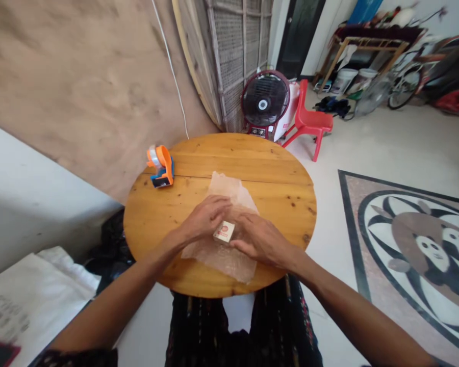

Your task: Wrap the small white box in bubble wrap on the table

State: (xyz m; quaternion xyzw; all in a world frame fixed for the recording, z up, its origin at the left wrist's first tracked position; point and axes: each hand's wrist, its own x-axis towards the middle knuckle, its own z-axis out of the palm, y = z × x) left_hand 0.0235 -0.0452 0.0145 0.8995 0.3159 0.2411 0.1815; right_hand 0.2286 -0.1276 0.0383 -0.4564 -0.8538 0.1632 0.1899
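Toward the near middle of the round wooden table (286,211), a small white box (225,231) with red print on its upper face, set on a crumpled, see-through wrapping sheet (222,261). Bare wood all around the sheet, with one of its corners toward the far side and its wider part toward the near edge. Close at the left of the box, the left hand (206,218), palm downward, fingers bent together and reaching over the sheet toward the far right. At the right, the right hand (263,238), fingers close together and pointing far left, thumb set apart from them, with a gap beside the near right corner of the box. Too blurred at the fingertips to tell whether pinching the wrapping or merely resting on it; likewise impossible to tell about contact with the box.

At the far left of the table, well apart from both hands, an orange and blue tape dispenser (169,167) with a roll of clear tape. Beyond the far edge, a round fan (265,99), and just right of it a red chair (315,120). Farther right, a panda floor design (424,250).
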